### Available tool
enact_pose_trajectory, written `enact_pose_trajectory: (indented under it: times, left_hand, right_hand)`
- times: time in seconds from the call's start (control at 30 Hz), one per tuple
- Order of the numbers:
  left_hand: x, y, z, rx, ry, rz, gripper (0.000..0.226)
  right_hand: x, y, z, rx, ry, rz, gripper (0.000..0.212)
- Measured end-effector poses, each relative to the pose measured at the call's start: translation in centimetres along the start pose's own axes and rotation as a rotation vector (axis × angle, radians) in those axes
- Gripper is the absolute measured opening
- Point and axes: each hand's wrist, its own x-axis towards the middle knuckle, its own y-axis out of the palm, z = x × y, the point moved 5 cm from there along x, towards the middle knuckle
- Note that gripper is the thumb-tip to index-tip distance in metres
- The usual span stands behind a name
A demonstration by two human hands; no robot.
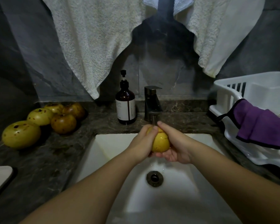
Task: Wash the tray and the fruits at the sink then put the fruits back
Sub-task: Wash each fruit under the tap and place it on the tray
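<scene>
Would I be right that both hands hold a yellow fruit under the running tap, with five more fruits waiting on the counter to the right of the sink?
Not quite: the head view shows the five fruits left of the sink; the rest holds.

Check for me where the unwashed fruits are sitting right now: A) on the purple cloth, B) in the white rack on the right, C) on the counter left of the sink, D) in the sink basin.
C: five fruits lie in a cluster on the dark counter left of the sink, while both hands hold one fruit under the running tap.
</scene>
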Motion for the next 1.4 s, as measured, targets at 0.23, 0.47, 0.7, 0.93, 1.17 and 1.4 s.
enact_pose_trajectory:
  times: [0.23, 0.47, 0.7, 0.93, 1.17, 1.4]
  left_hand:
    - [-0.2, 0.4, 0.1, -0.141, -0.192, -0.028, 0.051]
    - [-0.5, -0.2, -0.2, -0.166, -0.147, -0.030, 0.045]
    - [-0.1, 0.0, -0.1, -0.057, -0.116, -0.067, 0.050]
    - [-0.2, -0.2, -0.8, 0.005, -0.072, -0.086, 0.047]
    - [-0.3, 0.2, -0.5, -0.111, -0.167, -0.031, 0.059]
    - [-0.7, 0.4, 0.0, -0.202, -0.249, 0.033, 0.054]
  right_hand:
    - [-0.2, 0.2, 0.5, -0.045, -0.271, -0.110, 0.047]
    - [0.5, 0.2, 0.7, -0.059, -0.350, -0.200, 0.042]
    - [0.3, 0.2, 0.0, -0.046, -0.245, -0.175, 0.056]
    - [0.3, 0.0, 0.2, -0.064, -0.254, -0.190, 0.049]
    - [0.4, -0.3, 0.5, -0.077, -0.324, -0.243, 0.034]
    - [-0.1, -0.3, 0.2, -0.142, -0.316, -0.245, 0.044]
